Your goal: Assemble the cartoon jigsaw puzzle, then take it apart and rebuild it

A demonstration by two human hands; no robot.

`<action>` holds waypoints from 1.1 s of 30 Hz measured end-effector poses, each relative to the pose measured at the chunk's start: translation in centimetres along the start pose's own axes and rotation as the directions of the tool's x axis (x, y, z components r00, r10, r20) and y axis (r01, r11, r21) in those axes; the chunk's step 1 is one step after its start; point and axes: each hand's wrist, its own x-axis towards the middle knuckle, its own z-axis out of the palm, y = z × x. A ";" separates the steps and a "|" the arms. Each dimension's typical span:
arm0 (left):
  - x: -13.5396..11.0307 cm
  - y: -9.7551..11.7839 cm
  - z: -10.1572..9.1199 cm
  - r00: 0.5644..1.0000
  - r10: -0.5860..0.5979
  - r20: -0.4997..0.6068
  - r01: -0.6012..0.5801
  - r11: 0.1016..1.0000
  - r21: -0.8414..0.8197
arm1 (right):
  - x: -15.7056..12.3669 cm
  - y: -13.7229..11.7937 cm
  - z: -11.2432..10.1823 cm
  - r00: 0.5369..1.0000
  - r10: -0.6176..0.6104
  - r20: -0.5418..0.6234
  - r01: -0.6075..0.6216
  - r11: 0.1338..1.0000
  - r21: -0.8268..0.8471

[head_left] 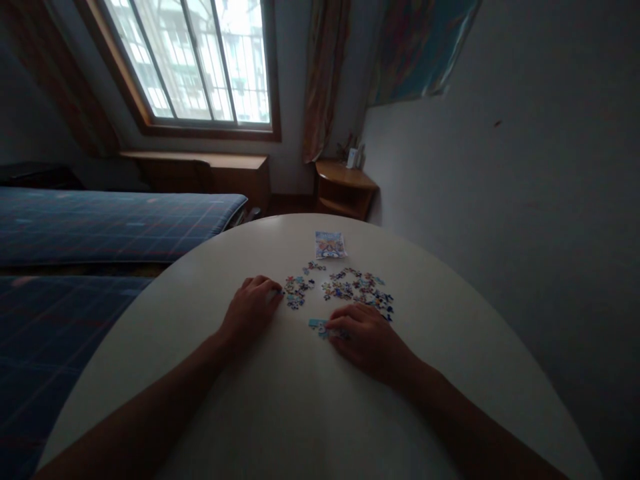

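Had the left hand (254, 303) low on the white table (240, 420), fingertips at the near-left edge of the smaller heap of puzzle pieces (296, 287), right by a small dark piece (281, 292); could not tell from this view whether pinching it or only touching. Had the right hand (367, 333) palm down on the near side of the heaps, fingers curled over a small patch of apparently joined pieces (318, 325), partly hidden under the fingertips; could not tell here either whether gripping or merely steadying. Saw the larger heap (343, 291) spread out just beyond the right hand, with a few stray pieces (314, 267) farther off and a picture sheet (330, 245) past those, toward the far edge of the table. Judged the pieces very light and thin, probably card, stiff enough to lie flat yet apt to crease or fray at the knobs under a hard squeeze. Expected an easy slide over the smooth-looking tabletop, handy for nudging with one fingertip, awkward for lifting straight up from flat. Reckoned on taking a single piece by opposite sides of the body, between thumb and forefinger, rather than by a narrow knob, perhaps after tipping up one edge with a nail. Judged the joined patch weaker than any lone piece, likely to hinge or part at the seams under a one-corner lift; favoured flat fingers across the seams and sliding over raising.
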 end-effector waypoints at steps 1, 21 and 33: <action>0.0 0.0 0.0 1.000 -0.011 0.006 0.011 1.000 -0.006 | 0.0 0.0 0.0 1.000 0.005 -0.001 -0.005 1.000 0.002; 0.2 0.9 1.0 0.989 0.146 -0.004 -0.146 0.989 -0.030 | -0.2 0.6 0.0 1.000 0.012 0.023 -0.013 1.000 0.016; 0.2 0.2 1.8 0.965 0.251 0.071 -0.253 0.967 0.019 | 0.0 0.6 -0.1 1.000 0.017 0.017 -0.017 1.000 0.003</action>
